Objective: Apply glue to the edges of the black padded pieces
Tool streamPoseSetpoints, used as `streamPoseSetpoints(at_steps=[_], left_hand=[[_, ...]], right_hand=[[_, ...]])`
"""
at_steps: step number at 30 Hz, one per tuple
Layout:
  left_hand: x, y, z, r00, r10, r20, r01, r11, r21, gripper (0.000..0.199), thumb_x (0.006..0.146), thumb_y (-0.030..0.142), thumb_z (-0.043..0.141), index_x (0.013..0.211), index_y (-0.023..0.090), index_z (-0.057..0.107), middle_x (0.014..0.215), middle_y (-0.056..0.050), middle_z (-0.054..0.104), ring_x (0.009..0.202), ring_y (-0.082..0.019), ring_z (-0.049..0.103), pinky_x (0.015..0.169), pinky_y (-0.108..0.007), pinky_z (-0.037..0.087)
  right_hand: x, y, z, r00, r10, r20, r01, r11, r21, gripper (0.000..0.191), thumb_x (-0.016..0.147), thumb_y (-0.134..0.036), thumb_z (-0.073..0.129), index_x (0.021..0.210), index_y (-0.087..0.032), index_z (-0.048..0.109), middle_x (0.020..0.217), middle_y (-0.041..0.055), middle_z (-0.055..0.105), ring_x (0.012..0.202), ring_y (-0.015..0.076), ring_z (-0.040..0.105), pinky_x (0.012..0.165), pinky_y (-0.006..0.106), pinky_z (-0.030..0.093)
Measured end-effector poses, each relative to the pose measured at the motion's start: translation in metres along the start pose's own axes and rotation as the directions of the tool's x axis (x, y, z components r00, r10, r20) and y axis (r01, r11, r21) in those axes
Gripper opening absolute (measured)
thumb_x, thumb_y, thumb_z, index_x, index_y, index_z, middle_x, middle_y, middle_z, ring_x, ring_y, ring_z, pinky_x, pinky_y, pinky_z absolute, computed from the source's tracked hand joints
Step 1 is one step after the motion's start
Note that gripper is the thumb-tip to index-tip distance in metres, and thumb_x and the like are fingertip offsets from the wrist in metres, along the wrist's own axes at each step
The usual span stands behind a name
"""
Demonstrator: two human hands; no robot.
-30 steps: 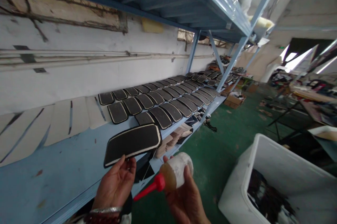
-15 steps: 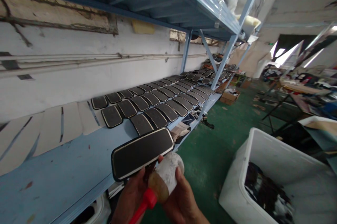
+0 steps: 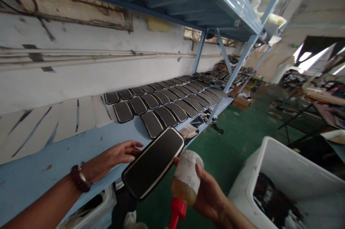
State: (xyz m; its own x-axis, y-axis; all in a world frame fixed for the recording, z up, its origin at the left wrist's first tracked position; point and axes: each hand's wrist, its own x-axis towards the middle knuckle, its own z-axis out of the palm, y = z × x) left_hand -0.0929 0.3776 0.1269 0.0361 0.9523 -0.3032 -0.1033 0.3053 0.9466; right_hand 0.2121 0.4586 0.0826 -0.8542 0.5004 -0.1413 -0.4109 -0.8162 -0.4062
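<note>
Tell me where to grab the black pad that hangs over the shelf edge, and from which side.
Probably best taken at the near lower end of the black pad, which juts past the front edge of the blue shelf into open air. Come from the aisle side, thumb on top and fingers beneath: it is thin and flat. The left hand touches its far edge; the right hand holds the glue bottle.

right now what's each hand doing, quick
Left hand: open, fingers spread, at the edge of the black pad.
Right hand: closed on the glue bottle, red nozzle down.
</note>
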Motion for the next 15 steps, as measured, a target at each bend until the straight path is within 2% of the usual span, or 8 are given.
streamPoseSetpoints(at_steps=[1,3,6,10,13,15], left_hand=[[0.006,0.008,0.009,0.996,-0.026,0.083,0.025,1.000,0.019,0.046,0.078,0.024,0.073,0.123,0.019,0.064,0.120,-0.010,0.075,0.109,-0.029,0.068,0.093,-0.040,0.051],[0.019,0.013,0.025,0.986,-0.056,0.154,0.054,0.998,0.020,0.048,0.071,0.018,0.075,0.117,0.016,0.065,0.111,-0.010,0.078,0.101,-0.031,0.071,0.090,-0.043,0.053],[0.032,0.006,0.038,0.988,-0.054,0.146,0.051,0.998,0.019,0.048,0.065,0.010,0.074,0.112,0.014,0.068,0.102,-0.008,0.080,0.095,-0.030,0.072,0.088,-0.043,0.055],[0.028,0.001,0.035,0.991,-0.046,0.129,0.044,0.999,0.017,0.044,0.068,0.012,0.073,0.111,0.017,0.069,0.104,-0.005,0.080,0.094,-0.028,0.073,0.089,-0.041,0.056],[0.016,0.004,0.031,0.988,-0.080,0.136,0.080,0.997,0.007,0.043,0.070,0.013,0.075,0.111,0.020,0.071,0.104,-0.004,0.080,0.095,-0.029,0.073,0.089,-0.041,0.056],[0.007,0.006,0.030,0.984,-0.102,0.146,0.102,0.995,0.008,0.043,0.071,0.014,0.076,0.112,0.022,0.073,0.103,-0.005,0.080,0.096,-0.032,0.073,0.089,-0.043,0.057]], right_hand=[[0.000,0.000,0.002,1.000,0.003,0.001,-0.003,1.000,-0.015,0.058,0.080,-0.040,0.083,0.124,-0.008,0.065,0.105,0.0107,0.075,0.095,0.0221,0.070,0.091,0.035,0.054],[0.000,0.000,0.006,1.000,-0.009,0.007,0.009,0.999,-0.038,0.055,0.079,-0.038,0.083,0.122,-0.009,0.066,0.106,0.0100,0.075,0.096,0.0213,0.070,0.092,0.034,0.053],[-0.001,-0.001,0.007,0.999,-0.051,0.013,0.052,0.995,-0.084,0.051,0.081,-0.038,0.081,0.121,-0.011,0.066,0.111,0.0104,0.073,0.095,0.0212,0.070,0.091,0.035,0.054],[-0.008,-0.020,0.006,0.977,-0.211,-0.029,0.202,0.962,-0.182,0.043,0.088,-0.040,0.073,0.124,-0.017,0.064,0.128,0.0133,0.066,0.109,0.0255,0.066,0.094,0.040,0.053],[-0.014,-0.046,0.012,0.919,-0.389,-0.061,0.355,0.884,-0.304,0.045,0.086,-0.043,0.075,0.122,-0.019,0.064,0.124,0.0137,0.068,0.115,0.0295,0.063,0.101,0.045,0.049],[-0.016,-0.064,0.021,0.846,-0.528,-0.072,0.460,0.792,-0.401,0.046,0.082,-0.046,0.078,0.118,-0.019,0.066,0.118,0.0126,0.070,0.113,0.0316,0.064,0.101,0.048,0.049]])
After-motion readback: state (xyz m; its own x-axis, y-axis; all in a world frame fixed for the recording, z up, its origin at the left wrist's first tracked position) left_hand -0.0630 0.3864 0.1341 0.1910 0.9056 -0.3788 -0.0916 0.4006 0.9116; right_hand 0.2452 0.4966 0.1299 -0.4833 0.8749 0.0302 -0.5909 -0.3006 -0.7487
